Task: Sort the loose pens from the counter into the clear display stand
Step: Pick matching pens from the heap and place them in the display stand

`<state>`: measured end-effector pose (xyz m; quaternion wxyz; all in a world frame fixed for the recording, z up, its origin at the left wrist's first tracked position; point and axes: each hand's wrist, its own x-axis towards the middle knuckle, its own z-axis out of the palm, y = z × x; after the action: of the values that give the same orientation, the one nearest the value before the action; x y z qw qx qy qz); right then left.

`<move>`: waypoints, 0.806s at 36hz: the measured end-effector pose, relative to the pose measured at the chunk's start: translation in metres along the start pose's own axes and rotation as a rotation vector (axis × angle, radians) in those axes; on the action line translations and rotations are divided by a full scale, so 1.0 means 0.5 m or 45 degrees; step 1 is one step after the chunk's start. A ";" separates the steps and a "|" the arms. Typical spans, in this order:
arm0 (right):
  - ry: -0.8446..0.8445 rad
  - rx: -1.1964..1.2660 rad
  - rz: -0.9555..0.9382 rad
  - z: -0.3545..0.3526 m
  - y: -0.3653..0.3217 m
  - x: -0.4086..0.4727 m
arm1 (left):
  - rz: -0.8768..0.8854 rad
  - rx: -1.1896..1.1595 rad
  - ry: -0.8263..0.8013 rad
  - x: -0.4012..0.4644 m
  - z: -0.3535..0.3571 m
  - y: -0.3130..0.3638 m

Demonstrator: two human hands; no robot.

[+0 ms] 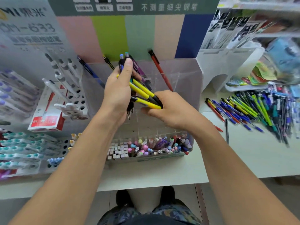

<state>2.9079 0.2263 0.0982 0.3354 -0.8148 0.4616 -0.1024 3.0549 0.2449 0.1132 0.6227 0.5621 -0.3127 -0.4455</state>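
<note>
1. Gripping a bunch of dark pens upright in the left hand, thumb pressed along the barrels, blue and teal push-buttons sticking out above the thumb, metal tips poking out below the palm.
2. Pinching the yellow pens with the right hand, fingers curled round their black ends; barrels slanting up and left to meet the bunch in the left hand.
3. Held above the clear display stand, over its open, see-through compartments.
4. Standing in the stand's rear row, well apart from one another: a red pen leaning right of the hands, a blue pen leaning at the left, a black-and-yellow pen between the blue one and the hands.
5. Packed into the stand's front row, nearest the viewer: pastel pen caps and pale square-ended ones at the left end.
6. Spread on the counter to the right of the stand: a heap of loose pens, blue, red, green and yellow, lying at mixed angles; one dark pen lying alone nearer the stand.
7. Seen at the left: white pens standing in a perforated rack, a red-and-white box in front of it, teal-capped pens in rows further forward.
8. Blurred at the far right: packets on shelves, too soft to tell more.
</note>
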 end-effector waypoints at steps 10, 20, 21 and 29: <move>0.032 -0.145 0.000 -0.009 -0.019 0.018 | -0.136 -0.132 -0.114 0.023 -0.038 0.025; 0.143 -0.190 -0.106 0.011 -0.063 0.054 | -0.093 0.010 -0.116 0.015 -0.042 0.018; 0.145 -0.153 -0.129 0.016 -0.070 0.056 | -0.098 0.011 -0.126 0.012 -0.040 0.019; 0.609 0.627 -0.130 -0.014 -0.113 0.092 | -0.116 -0.372 -0.063 0.038 -0.114 0.050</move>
<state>2.9687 0.2050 0.1333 0.3986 -0.6844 0.4473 -0.4156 3.1187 0.2510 0.1257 0.6690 0.4680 -0.2341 -0.5279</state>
